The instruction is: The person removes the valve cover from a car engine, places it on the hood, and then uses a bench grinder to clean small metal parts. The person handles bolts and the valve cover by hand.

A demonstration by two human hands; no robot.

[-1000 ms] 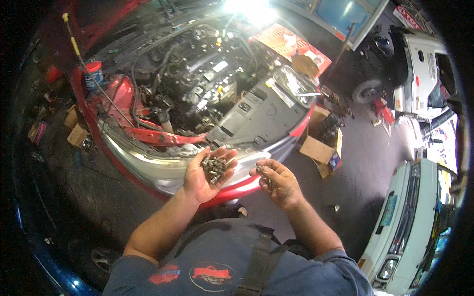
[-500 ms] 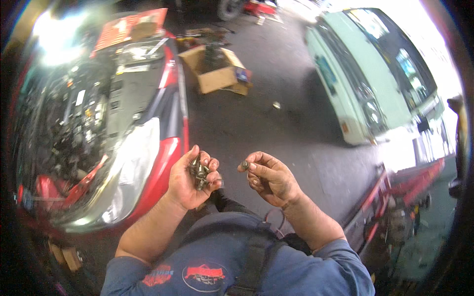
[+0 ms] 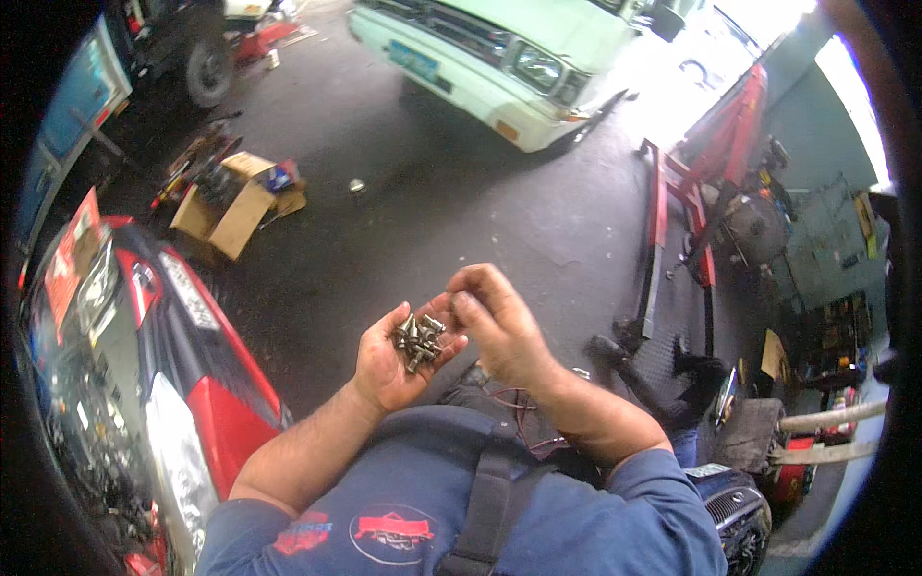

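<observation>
Palm up, my left hand (image 3: 384, 370) cups a small heap of metal bolts (image 3: 419, 341). They lie loose across its palm and the base of its fingers, which curl slightly around them. My right hand (image 3: 501, 322) is just above and beside the left fingertips, thumb and forefinger pinched together. Whatever it pinches is hidden by its own fingers. Both hands are in front of my body, over the dark floor.
At left stands a red car (image 3: 226, 422) with its engine bay open. Beyond it an open cardboard box (image 3: 240, 221) sits on the floor. A pale green vehicle (image 3: 480, 72) is ahead; a red metal frame (image 3: 687, 192) stands at right, near a dark-clothed person (image 3: 696, 389).
My view has swung to the right. My right hand, which held a bolt apart from the left, has come in to the left fingertips. The left hand has opened more, showing the bolts.
</observation>
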